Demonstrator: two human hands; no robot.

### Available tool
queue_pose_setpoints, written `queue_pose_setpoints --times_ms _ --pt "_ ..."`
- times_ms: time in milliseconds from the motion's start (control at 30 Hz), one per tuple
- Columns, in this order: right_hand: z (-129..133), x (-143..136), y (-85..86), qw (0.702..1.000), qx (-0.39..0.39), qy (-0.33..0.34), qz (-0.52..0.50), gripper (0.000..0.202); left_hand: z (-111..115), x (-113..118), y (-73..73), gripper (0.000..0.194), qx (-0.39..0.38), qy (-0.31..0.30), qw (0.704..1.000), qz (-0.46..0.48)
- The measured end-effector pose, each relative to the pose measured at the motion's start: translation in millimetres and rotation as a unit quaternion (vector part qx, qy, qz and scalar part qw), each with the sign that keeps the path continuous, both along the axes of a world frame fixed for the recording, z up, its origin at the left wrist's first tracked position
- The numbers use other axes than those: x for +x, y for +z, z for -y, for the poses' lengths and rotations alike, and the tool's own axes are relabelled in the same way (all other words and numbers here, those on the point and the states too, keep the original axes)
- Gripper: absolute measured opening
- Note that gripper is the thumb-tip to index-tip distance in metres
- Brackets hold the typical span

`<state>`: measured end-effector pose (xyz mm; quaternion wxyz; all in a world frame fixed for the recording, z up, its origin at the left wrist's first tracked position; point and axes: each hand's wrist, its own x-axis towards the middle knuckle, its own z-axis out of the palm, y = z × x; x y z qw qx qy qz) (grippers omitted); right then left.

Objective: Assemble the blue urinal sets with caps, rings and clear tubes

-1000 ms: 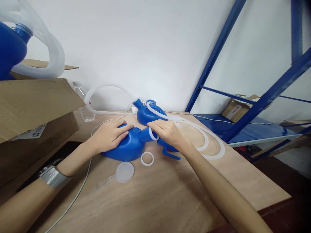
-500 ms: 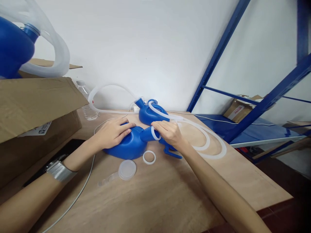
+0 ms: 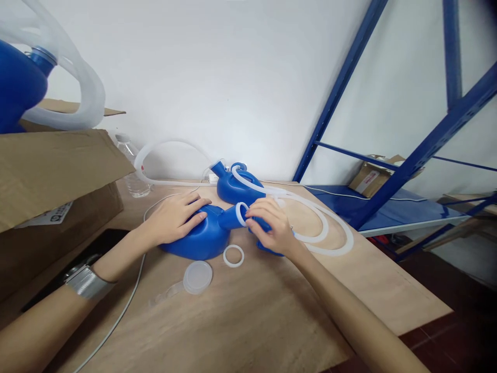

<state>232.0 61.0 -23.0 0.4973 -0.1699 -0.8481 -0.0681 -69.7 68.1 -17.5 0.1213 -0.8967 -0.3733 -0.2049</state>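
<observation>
A blue plastic urinal bottle (image 3: 209,235) lies on the table, its neck pointing right. My left hand (image 3: 176,217) is closed over the top of its body. A white ring (image 3: 239,214) sits around the mouth of the neck. My right hand (image 3: 272,223) is at that mouth, fingers bent, with thumb and fingertips at the ring's right edge. Partly hidden under my right hand is another blue plastic part (image 3: 267,250). A loose white ring (image 3: 233,256) lies in front of the neck. Beside it is a translucent round cap (image 3: 198,277) with a clear strap.
A second blue bottle (image 3: 236,187) with a coiled white tube (image 3: 349,241) stands behind. At left are an open cardboard box (image 3: 58,171) with another blue bottle (image 3: 23,83), a clear water bottle (image 3: 134,176) and a white cable (image 3: 130,305). A blue shelf rack (image 3: 337,93) stands right.
My right hand's fingers have loosened and turned at the bottle's mouth, showing more of the ring and opening. The view has shifted slightly; my left hand stays on the bottle.
</observation>
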Motion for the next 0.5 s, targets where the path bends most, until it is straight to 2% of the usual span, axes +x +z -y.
queue_pose_setpoints --times_ms 67,133,267,500 --pt "5.8 -2.0 4.1 0.999 0.009 0.006 0.051 0.008 0.2 0.3 0.0 0.053 -0.002 0.001 1.000 0.000" --pt "6.8 -6.8 8.5 0.997 -0.003 -0.011 0.080 0.020 0.6 0.4 0.1 0.052 -0.004 0.000 1.000 0.002" --pt "-0.1 -17.5 15.6 0.992 -0.075 0.005 0.098 0.046 1.7 0.3 0.6 0.051 -0.012 -0.010 1.000 0.011" --pt "-4.8 -19.3 22.6 0.975 -0.196 0.047 0.098 0.051 1.1 -1.5 -0.7 0.052 -0.007 -0.006 1.000 0.005"
